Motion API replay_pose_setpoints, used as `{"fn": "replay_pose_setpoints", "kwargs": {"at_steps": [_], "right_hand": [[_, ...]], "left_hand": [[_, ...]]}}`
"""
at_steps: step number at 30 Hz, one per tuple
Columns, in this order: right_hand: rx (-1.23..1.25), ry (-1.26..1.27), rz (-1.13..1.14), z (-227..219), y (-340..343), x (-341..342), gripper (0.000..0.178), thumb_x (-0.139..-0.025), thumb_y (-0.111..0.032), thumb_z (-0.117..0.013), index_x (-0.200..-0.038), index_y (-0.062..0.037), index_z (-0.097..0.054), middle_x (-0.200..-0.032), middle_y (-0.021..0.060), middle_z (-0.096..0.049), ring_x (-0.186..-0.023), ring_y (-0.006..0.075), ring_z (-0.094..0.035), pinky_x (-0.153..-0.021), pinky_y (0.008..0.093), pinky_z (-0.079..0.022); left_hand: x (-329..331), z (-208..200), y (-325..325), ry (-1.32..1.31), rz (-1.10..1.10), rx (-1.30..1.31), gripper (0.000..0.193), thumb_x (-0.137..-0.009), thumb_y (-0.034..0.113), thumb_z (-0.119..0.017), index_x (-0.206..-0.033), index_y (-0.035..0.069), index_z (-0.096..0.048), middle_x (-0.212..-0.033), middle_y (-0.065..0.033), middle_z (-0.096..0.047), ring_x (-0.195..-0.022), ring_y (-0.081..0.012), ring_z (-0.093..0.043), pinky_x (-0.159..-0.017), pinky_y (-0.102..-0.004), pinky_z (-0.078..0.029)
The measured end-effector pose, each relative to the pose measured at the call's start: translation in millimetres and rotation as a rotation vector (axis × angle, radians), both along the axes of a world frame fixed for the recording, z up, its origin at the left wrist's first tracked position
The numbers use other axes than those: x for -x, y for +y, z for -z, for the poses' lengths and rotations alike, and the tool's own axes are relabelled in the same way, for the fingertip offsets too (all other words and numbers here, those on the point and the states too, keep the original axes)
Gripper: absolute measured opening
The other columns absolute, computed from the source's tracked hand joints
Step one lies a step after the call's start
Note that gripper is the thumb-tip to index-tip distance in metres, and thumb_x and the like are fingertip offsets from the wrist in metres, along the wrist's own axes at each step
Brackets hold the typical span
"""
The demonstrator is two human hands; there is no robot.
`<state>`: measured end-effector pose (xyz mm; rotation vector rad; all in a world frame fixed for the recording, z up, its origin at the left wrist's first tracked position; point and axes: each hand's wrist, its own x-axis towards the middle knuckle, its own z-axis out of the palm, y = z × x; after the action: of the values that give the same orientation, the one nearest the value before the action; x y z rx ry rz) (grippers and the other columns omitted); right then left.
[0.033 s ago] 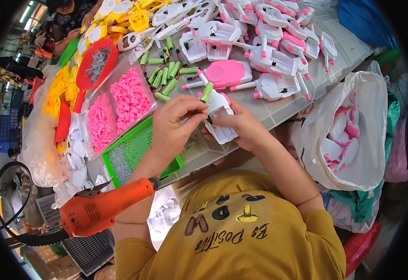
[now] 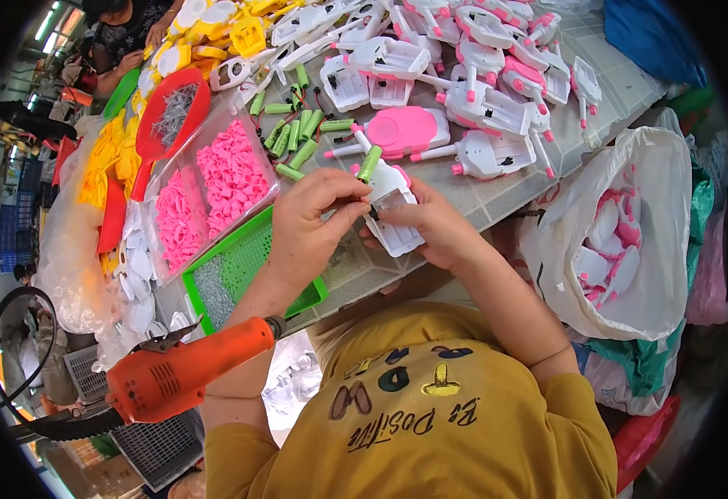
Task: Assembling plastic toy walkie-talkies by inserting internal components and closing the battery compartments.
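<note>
Right of the green tray [image 2: 247, 254], over the worktop [image 2: 464, 198], the right hand [image 2: 435, 226] grips a white case [image 2: 401, 242] by its side; the left hand [image 2: 307, 223] pinches at the base of a battery [image 2: 369, 165], on body or lead, unclear which. The case looks light, stiff, slick: best held by its walls. Leads seem fragile.

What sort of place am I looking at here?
Probably an assembly workshop or factory: similar white-and-pink plastic housings are heaped on the table, small pink parts lie in bulk, and an orange power tool is close by.
</note>
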<state>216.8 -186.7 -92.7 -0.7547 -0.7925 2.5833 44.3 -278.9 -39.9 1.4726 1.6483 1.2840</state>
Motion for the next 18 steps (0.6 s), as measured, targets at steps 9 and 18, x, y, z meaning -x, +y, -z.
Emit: {"fn": "replay_pose_setpoints", "kwargs": {"at_steps": [9, 18], "right_hand": [[0.008, -0.026, -0.012, -1.1, 0.2, 0.0, 0.055, -0.088, 0.005, -0.063, -0.14, -0.0022, -0.046, -0.121, 0.0147, -0.063, -0.1, 0.0295, -0.07, -0.089, 0.048, -0.063], [-0.028, -0.036, 0.01, 0.0, -2.9, 0.8, 0.056, -0.086, 0.008, -0.062, -0.139, -0.0024, -0.047, -0.122, 0.0141, -0.063, -0.102, 0.0282, -0.07, -0.09, 0.0469, -0.062]], "left_hand": [[3.6, -1.2, 3.1, 0.023, 0.058, 0.008, 0.02, -0.083, -0.005, -0.074, -0.102, 0.0, -0.073, -0.102, -0.0089, -0.068, -0.09, -0.0185, -0.069, -0.078, -0.0287, -0.058], [4.4, -3.5, 7.1, 0.179, 0.132, 0.006, 0.021, -0.083, -0.006, -0.073, -0.103, 0.0, -0.071, -0.101, -0.0094, -0.068, -0.091, -0.0197, -0.069, -0.077, -0.03, -0.058]]}}
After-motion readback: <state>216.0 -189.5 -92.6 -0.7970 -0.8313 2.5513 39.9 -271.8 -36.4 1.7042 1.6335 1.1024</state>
